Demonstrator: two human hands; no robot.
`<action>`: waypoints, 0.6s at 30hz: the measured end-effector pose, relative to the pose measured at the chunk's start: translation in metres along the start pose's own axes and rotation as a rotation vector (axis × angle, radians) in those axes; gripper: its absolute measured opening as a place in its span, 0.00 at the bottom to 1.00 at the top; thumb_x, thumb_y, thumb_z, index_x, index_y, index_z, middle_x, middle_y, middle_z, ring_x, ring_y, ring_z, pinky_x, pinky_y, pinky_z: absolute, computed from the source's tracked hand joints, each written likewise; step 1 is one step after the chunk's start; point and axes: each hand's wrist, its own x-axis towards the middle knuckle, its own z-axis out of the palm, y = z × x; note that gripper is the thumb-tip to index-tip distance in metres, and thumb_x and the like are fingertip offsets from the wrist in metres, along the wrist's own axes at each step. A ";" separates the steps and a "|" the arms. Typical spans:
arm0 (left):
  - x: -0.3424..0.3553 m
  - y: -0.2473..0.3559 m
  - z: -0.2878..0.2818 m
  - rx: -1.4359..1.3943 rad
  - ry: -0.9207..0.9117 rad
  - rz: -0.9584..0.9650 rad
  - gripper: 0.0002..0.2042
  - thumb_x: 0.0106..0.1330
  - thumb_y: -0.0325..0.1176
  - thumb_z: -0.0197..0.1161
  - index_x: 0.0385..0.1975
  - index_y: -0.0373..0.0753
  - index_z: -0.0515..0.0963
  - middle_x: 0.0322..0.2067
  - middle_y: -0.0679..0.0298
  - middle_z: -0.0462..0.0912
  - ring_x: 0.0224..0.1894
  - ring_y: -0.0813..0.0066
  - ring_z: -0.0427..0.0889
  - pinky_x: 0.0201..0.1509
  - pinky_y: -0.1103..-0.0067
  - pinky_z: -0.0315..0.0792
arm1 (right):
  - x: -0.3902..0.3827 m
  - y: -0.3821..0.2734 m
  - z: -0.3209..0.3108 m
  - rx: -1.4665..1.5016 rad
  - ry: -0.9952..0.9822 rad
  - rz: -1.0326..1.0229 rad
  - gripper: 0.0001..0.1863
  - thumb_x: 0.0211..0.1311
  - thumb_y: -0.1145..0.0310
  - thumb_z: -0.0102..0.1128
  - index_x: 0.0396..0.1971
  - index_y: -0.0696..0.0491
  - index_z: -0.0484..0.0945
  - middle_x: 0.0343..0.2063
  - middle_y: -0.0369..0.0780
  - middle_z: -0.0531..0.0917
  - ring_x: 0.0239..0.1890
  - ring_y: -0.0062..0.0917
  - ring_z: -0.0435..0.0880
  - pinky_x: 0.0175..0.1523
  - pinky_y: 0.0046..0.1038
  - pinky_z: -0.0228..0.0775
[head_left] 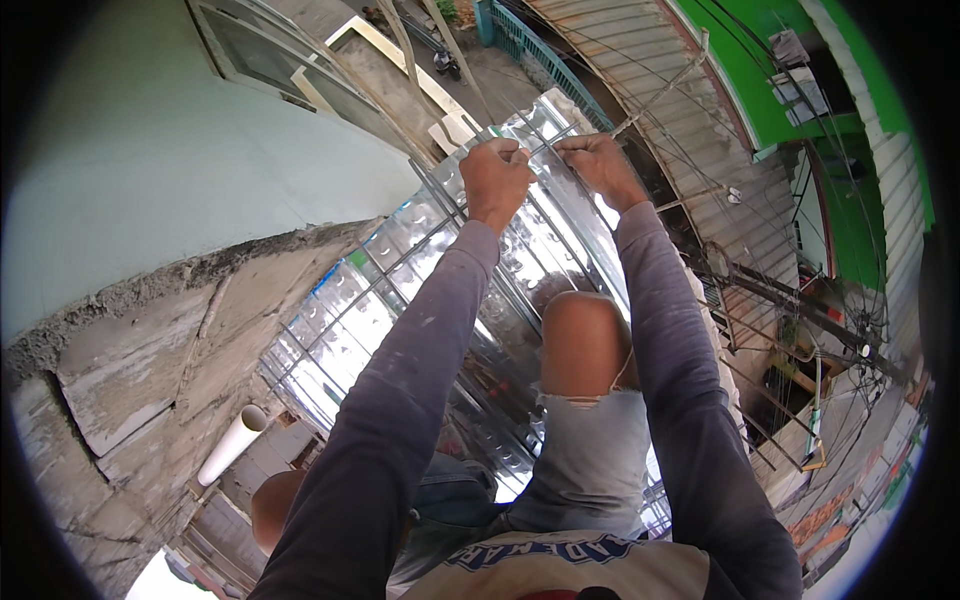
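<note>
My left hand [497, 183] is closed in a pinch at the far end of a grid of thin steel reinforcing bars [437, 190]; whatever its fingertips hold is too small to make out. Just right of it, my right hand [603, 168] pinches close to a crossing of the bars, palm down, its fingertips partly hidden. Beneath the bars lies shiny silver sheeting [400, 250] with a dimpled surface. My knee [585, 345], bare through torn jeans, rests over the sheeting between my forearms.
A pale green wall [270, 150] on rough concrete blocks [140, 350] borders the left. A white pipe [232, 445] sticks out lower left. Overhead cables [740, 270] and a corrugated roof [660, 100] run along the right. Far below lies a street with a parked motorbike [446, 65].
</note>
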 end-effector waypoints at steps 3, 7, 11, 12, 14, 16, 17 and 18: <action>0.006 -0.002 0.005 0.007 -0.023 0.013 0.16 0.71 0.28 0.69 0.53 0.23 0.84 0.43 0.47 0.92 0.34 0.65 0.95 0.34 0.78 0.84 | 0.007 0.004 -0.003 0.042 -0.029 0.010 0.17 0.60 0.73 0.60 0.46 0.60 0.92 0.33 0.40 0.93 0.34 0.22 0.85 0.45 0.27 0.78; 0.012 -0.002 0.018 0.022 -0.011 0.055 0.14 0.72 0.31 0.69 0.50 0.28 0.87 0.42 0.51 0.93 0.33 0.65 0.94 0.34 0.77 0.83 | 0.012 0.009 -0.006 -0.043 -0.043 -0.050 0.17 0.61 0.71 0.60 0.45 0.60 0.92 0.29 0.40 0.92 0.31 0.20 0.82 0.42 0.27 0.77; 0.004 -0.018 0.026 0.279 0.139 0.214 0.11 0.70 0.30 0.67 0.49 0.39 0.90 0.44 0.54 0.92 0.39 0.61 0.93 0.47 0.71 0.82 | 0.008 -0.006 -0.004 -0.094 -0.045 -0.030 0.20 0.63 0.59 0.63 0.24 0.64 0.84 0.19 0.38 0.81 0.24 0.22 0.72 0.32 0.34 0.64; 0.001 -0.019 0.028 0.280 0.169 0.270 0.12 0.70 0.30 0.66 0.49 0.41 0.91 0.45 0.56 0.92 0.42 0.60 0.92 0.50 0.70 0.82 | 0.005 -0.011 -0.001 -0.068 -0.014 0.003 0.22 0.62 0.56 0.64 0.22 0.64 0.83 0.18 0.38 0.80 0.24 0.23 0.72 0.31 0.35 0.63; -0.010 -0.003 0.045 0.256 0.117 0.247 0.12 0.70 0.28 0.64 0.47 0.43 0.91 0.53 0.66 0.90 0.52 0.58 0.89 0.57 0.69 0.79 | 0.008 0.001 -0.022 -0.131 0.041 0.096 0.31 0.58 0.44 0.69 0.21 0.63 0.84 0.18 0.41 0.80 0.23 0.25 0.71 0.30 0.37 0.62; -0.005 -0.012 0.034 0.370 0.111 0.235 0.11 0.69 0.28 0.65 0.46 0.44 0.91 0.53 0.67 0.90 0.50 0.57 0.89 0.56 0.67 0.80 | -0.005 -0.027 -0.005 -0.141 0.049 0.054 0.38 0.56 0.33 0.70 0.23 0.62 0.86 0.18 0.40 0.79 0.23 0.25 0.73 0.30 0.38 0.63; -0.002 -0.019 0.036 0.384 0.103 0.272 0.10 0.69 0.28 0.66 0.46 0.44 0.90 0.52 0.67 0.90 0.48 0.57 0.89 0.54 0.67 0.80 | -0.006 -0.027 -0.009 -0.161 -0.040 0.092 0.39 0.56 0.32 0.71 0.21 0.62 0.86 0.17 0.39 0.78 0.23 0.25 0.74 0.30 0.37 0.64; 0.003 -0.024 0.030 0.363 0.092 0.280 0.11 0.70 0.28 0.67 0.48 0.44 0.90 0.50 0.66 0.90 0.46 0.57 0.90 0.52 0.67 0.81 | -0.001 -0.029 -0.005 -0.209 -0.083 0.090 0.40 0.60 0.33 0.71 0.33 0.65 0.92 0.18 0.40 0.82 0.22 0.26 0.76 0.29 0.34 0.64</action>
